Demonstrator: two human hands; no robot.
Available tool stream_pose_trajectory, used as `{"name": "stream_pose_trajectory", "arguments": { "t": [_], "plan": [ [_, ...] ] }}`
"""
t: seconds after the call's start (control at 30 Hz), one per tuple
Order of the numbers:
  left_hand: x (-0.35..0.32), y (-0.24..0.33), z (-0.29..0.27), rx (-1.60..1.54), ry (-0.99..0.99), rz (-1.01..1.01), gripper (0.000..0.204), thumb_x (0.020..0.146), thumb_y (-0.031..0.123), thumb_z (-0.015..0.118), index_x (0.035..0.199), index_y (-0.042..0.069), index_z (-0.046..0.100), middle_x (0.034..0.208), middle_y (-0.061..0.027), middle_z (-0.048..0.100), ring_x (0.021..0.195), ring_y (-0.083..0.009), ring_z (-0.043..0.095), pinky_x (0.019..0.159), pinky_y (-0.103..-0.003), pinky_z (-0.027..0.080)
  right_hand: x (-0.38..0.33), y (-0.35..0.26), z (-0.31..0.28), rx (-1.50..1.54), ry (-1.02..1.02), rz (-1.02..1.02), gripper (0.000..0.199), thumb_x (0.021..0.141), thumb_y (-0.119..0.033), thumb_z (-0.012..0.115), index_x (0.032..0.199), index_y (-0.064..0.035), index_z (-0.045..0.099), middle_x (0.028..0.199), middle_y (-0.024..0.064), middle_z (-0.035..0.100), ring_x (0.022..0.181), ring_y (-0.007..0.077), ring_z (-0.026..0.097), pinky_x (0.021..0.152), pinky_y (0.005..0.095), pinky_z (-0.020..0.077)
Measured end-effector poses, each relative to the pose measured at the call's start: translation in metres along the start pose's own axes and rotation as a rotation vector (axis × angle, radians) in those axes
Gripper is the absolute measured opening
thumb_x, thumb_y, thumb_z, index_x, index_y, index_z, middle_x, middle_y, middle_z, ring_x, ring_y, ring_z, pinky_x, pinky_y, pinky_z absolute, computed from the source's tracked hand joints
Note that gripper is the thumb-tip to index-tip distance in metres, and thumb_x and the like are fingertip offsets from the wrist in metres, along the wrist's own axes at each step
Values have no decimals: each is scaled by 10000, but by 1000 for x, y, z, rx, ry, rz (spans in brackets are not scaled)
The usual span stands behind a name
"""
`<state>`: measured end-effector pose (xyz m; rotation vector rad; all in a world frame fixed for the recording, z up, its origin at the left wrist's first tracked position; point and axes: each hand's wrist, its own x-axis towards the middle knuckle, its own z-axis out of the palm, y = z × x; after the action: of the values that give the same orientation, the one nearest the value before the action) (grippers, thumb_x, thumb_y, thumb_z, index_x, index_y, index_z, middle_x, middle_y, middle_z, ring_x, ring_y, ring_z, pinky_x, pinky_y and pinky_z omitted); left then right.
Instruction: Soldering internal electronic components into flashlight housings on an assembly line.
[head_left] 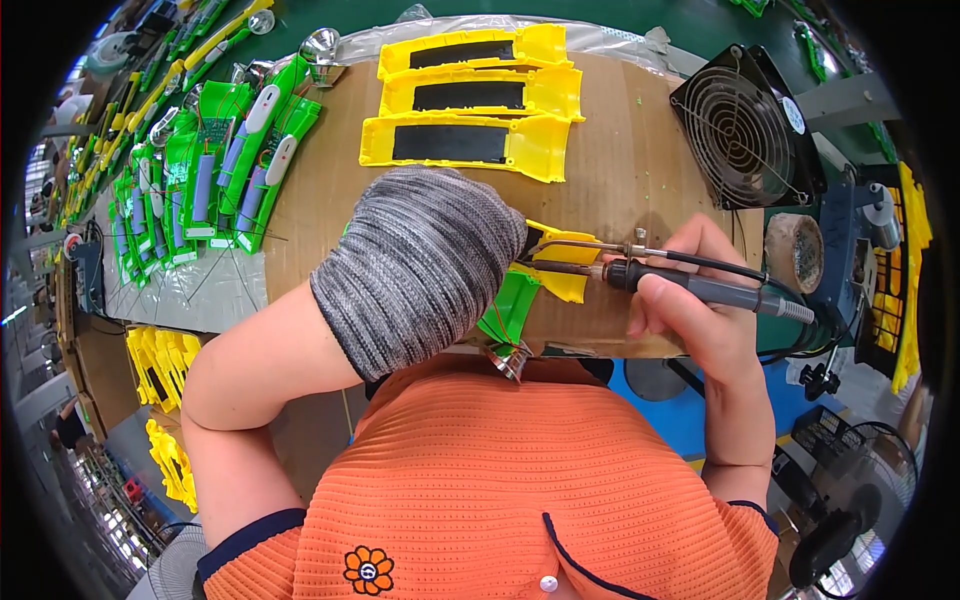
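My right hand (700, 315) is closed around the grey and black handle of a soldering iron (715, 288). A thin metal tube runs along the iron, and both point left, toward my left hand. A grey knit cover wraps my left hand (490, 225), whose fingers are hidden beneath it. Beside that hand and under the iron lies a yellow plastic shell half (568, 285). A green plastic shell (512, 303) sits just below it, with a shiny cone-shaped reflector (510, 362) at its near end by my shirt. The iron's tip is hard to make out.
Three yellow shell halves with black strips (450, 142) lie in a row at the back. Green shells with batteries and wires (225, 170) crowd the left. At the right stand a black fan (745, 130), a round pot (795, 252) and a solder reel holder (880, 215).
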<state>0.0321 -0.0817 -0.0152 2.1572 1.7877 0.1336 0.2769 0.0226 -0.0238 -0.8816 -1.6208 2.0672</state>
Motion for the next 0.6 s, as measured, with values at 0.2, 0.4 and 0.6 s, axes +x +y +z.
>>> {"name": "stream_pose_trajectory", "arguments": {
  "t": [0.2,0.4,0.6],
  "plan": [
    [1,4,-2,52,-13,-19,115,841,177,651,875,82,705,774,-100,627,780,-290,632,714,-415,499,1,-7,5,-90,26,38,164,870,3,682,900,-8,521,758,74,658,633,100,648,555,231,518],
    [-1,2,2,-17,48,-6,112,832,177,651,861,81,703,772,-100,631,780,-290,639,713,-419,505,3,-9,6,-118,13,7,165,866,0,684,894,-6,522,737,73,658,626,104,650,549,228,511],
    [1,9,-4,9,19,-14,92,823,166,649,846,86,687,764,-105,626,782,-294,642,705,-414,508,-10,-1,0,-25,87,-62,156,881,12,648,929,-4,500,740,114,651,583,145,626,551,271,519]
  ]
}}
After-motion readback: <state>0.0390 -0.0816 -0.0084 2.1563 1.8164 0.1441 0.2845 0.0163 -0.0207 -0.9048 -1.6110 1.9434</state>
